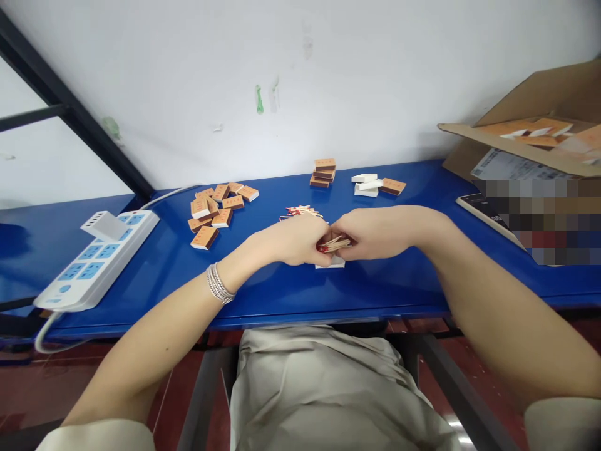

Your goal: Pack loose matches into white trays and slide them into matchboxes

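Between my two hands is a bundle of red-tipped matches (336, 244), pinched from both sides. My left hand (303, 240), with silver bracelets on its wrist, closes on the red-headed end. The fingers of my right hand (370, 233) curl round the other end. Right below the bundle lies a white matchbox tray (330, 263), mostly covered by my hands, so its contents are hidden. Just behind my left hand a loose pile of matches (303, 212) rests on the blue table (272, 288).
Several orange-brown matchboxes (222, 218) are heaped at the left, and others form a small stack (323, 172) by the wall. White trays (367, 186) lie beside a box sleeve (393, 186). A power strip (101, 257) is far left; a cardboard carton (511, 138) and a flat device (491, 219) are right.
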`<state>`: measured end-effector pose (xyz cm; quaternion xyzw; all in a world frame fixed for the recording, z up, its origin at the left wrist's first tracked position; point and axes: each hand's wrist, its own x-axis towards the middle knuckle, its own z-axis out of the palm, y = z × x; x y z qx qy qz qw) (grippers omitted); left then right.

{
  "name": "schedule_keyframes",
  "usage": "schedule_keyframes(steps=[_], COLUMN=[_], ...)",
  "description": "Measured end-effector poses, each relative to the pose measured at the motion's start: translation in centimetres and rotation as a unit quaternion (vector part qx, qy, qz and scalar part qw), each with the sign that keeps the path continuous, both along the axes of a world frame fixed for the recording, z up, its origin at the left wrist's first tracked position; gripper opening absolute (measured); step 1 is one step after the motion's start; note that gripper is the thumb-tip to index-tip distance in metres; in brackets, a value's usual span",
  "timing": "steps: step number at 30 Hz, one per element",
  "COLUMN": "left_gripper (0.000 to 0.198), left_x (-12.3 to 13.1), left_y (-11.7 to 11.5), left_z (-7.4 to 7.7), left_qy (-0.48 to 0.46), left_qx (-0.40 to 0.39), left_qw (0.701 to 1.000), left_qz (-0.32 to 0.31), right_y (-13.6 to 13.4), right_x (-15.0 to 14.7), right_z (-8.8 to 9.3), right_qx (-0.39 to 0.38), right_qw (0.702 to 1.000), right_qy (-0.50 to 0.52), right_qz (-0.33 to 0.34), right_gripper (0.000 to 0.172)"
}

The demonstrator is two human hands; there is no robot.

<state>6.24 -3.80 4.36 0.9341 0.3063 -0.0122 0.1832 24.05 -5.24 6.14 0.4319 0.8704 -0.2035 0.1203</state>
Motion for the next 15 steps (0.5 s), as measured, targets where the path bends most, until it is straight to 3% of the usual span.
schedule_keyframes(steps=[3, 10, 15], left_gripper=[0.023, 0.026, 0.016], left_x=[-0.26, -0.53, -0.5], left_y=[-0.15, -0.35, -0.61], left_z=[-0.24, -0.37, -0.31], left_qy=[0.02, 0.017, 0.021], left_qx=[0.006, 0.039, 0.033], left_qw=[1.0, 0.999, 0.999], left_qz=[0.007, 0.001, -0.012], right_y=[-0.03, 0.14, 0.21], right_x=[-0.58, -0.6, -0.38], right_z=[-0.03, -0.34, -0.43], right_qx=[-0.007, -0.008, -0.011], right_qw=[1.0, 1.0, 0.999], right_qy=[-0.028, 0.023, 0.034], right_qz=[0.006, 0.008, -0.003], right_gripper=[0.016, 0.015, 0.023])
